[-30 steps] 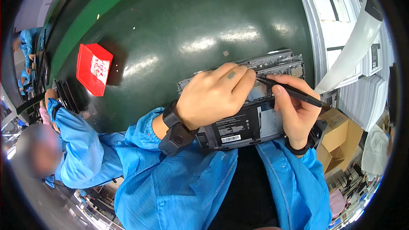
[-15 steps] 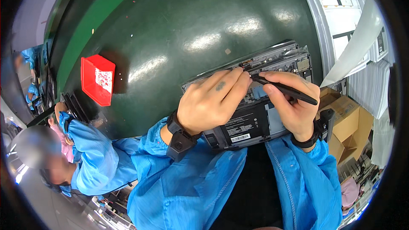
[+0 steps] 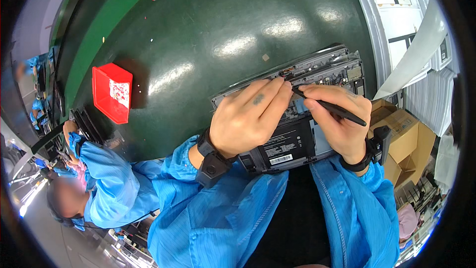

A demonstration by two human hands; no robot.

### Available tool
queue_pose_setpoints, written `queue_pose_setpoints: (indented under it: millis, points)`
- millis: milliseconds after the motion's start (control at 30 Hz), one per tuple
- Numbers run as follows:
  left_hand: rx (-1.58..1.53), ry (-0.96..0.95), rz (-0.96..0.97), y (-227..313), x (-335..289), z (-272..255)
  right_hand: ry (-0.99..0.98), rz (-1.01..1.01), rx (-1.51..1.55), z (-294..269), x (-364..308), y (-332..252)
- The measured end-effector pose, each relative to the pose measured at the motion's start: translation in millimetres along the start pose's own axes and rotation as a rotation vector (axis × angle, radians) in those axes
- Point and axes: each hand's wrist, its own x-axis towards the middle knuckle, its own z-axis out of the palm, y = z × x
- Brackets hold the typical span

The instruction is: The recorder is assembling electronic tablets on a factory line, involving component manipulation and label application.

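Observation:
An opened laptop base [image 3: 322, 77] lies tilted at the table's near edge, its circuit board and black battery [image 3: 282, 144] exposed. It seems to rest on another similar grey laptop part. My right hand [image 3: 342, 119] pinches a slim black pointed tool [image 3: 342, 111], its tip down at the board. Over the laptop's left half lies my left hand [image 3: 253, 114], fingers bent and close together. Its fingertips meet the board beside the tool tip, and whatever they press or hold there is hidden.
A red bin [image 3: 111, 94] with small bits inside stands on the dark green table [image 3: 198, 30]. An open cardboard box [image 3: 401, 139] is at the right, below stacked white sheets [image 3: 429, 101]. A co-worker in a blue smock [image 3: 111, 183] works at the left beside dark flat panels [image 3: 89, 124].
Both hands stay nearly in place. The tool in my right hand has turned slightly. At the left, the co-worker's head has shifted.

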Motion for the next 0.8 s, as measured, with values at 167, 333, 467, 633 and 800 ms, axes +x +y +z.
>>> queue_pose_setpoints:
  millis: [167, 333, 467, 633, 800]
  points:
    - [-0.007, -0.009, 0.004, -4, -2, 0, 0.016, 0.093, 0.092, -3, -3, -4]
    - [-0.016, 0.031, -0.010, -1, 0, -2, 0.028, 0.077, 0.084, -4, -5, -6]
    - [-0.008, 0.025, 0.017, -2, 4, -2, 0.023, 0.094, 0.128, -5, -3, -5]
    - [-0.028, 0.066, 0.059, -3, 3, -13, -0.001, 0.046, 0.226, -16, -4, -1]
    - [0.384, 0.234, -0.326, -20, -19, -69, 0.138, 0.032, 0.152, -16, -10, 4]
